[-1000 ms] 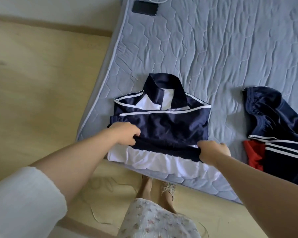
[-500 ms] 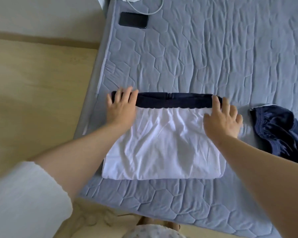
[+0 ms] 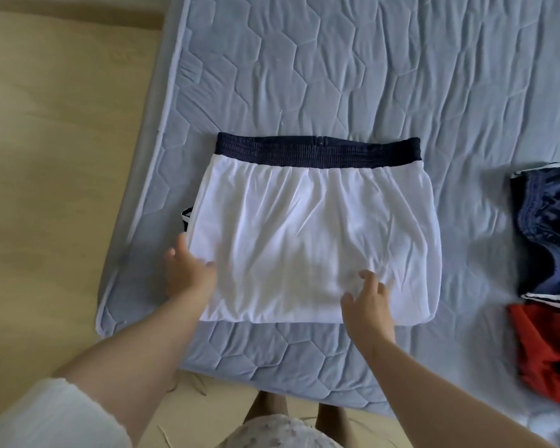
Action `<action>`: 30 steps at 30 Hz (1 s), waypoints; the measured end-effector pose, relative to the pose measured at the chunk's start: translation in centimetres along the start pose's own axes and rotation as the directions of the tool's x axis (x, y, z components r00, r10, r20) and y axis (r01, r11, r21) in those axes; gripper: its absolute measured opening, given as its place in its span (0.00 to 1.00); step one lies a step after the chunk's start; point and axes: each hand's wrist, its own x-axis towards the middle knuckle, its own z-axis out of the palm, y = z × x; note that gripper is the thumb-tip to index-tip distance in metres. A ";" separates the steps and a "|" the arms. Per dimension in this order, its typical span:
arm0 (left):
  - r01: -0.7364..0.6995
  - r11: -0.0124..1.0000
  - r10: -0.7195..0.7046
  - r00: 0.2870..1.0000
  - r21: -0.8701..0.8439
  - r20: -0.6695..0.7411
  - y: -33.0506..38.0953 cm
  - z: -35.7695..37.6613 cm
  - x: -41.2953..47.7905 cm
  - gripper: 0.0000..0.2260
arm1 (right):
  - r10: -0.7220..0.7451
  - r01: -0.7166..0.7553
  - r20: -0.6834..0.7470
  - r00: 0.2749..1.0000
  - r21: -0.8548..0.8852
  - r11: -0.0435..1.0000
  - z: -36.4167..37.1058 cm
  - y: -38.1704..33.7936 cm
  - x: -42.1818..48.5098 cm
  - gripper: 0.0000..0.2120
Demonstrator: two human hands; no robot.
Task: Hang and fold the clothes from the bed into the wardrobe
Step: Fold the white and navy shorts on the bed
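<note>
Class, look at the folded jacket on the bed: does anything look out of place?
Yes. A navy striped corner pokes out from the left edge of the folded jacket, spoiling its otherwise neat rectangle.

Floor [image 3: 62, 163]: pale yellow wood tone, fills the left side of my view and shows again along the bottom edge. A lighter strip [image 3: 72, 1] runs across its top left; I can't tell wall from skirting. Thin pale strands [image 3: 196, 383] lie loose on the floor low in frame, too fine to identify. Bottom centre: floral-print fabric [image 3: 282, 436] worn by the person, two bare legs [image 3: 267, 407] just above it. Bottom left: a white sleeve [image 3: 46, 418], soft-edged and blurred.
</note>
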 end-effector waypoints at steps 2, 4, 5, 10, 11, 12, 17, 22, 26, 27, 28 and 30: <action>0.028 0.994 -0.030 0.999 -0.104 -0.017 -1.4 -0.2 1.6 0.21 | -0.015 0.015 0.002 1.000 -0.004 1.000 0.7 0.4 0.1 0.19; 0.028 0.989 -0.037 0.997 -0.145 -0.064 -2.5 -0.7 2.4 0.10 | -0.032 0.033 0.040 0.999 -0.013 0.999 1.1 0.9 0.3 0.16; 0.027 0.988 -0.043 0.994 -0.151 -0.105 -3.0 -0.9 2.6 0.07 | -0.031 0.032 0.058 0.998 -0.016 0.999 1.1 1.1 0.5 0.13; 0.172 0.974 -0.186 0.978 -0.145 -0.090 -3.2 -0.3 2.6 0.09 | 0.029 -0.031 0.083 0.996 0.028 0.999 1.1 1.6 1.1 0.04; 0.192 0.975 -0.198 0.979 -0.115 -0.046 -2.9 0.0 2.6 0.14 | 0.035 -0.038 0.059 0.998 0.057 0.998 1.1 1.7 1.1 0.03; 0.199 0.975 -0.201 0.980 -0.100 -0.006 -2.5 0.2 2.4 0.21 | 0.046 -0.048 0.033 0.998 0.084 0.995 1.2 1.8 1.0 0.04; 0.171 0.953 -0.122 0.973 -0.251 0.198 -1.5 0.9 2.9 0.31 | 0.303 -0.423 0.347 0.888 0.351 0.835 3.2 2.2 0.2 0.06; 0.133 0.980 -0.085 0.953 -0.149 0.292 -2.7 1.6 2.5 0.25 | 0.426 -0.681 0.536 0.729 0.624 0.382 6.2 1.9 0.8 0.22; 0.088 0.995 -0.070 0.947 -0.042 0.314 -3.3 3.2 1.3 0.24 | 0.444 -0.620 0.530 0.723 0.780 0.079 7.2 1.6 1.5 0.21; 0.099 0.995 -0.086 0.949 -0.028 0.304 -3.1 3.3 1.2 0.23 | 0.451 -0.593 0.515 0.728 0.804 0.040 7.0 1.7 1.6 0.20; 0.115 0.993 -0.106 0.948 -0.015 0.300 -2.9 3.4 1.2 0.21 | 0.458 -0.568 0.494 0.739 0.823 0.027 6.8 1.9 1.7 0.19; 0.142 0.990 -0.142 0.944 0.022 0.299 -2.2 3.3 1.0 0.18 | 0.479 -0.523 0.441 0.759 0.851 0.044 5.9 2.6 2.0 0.17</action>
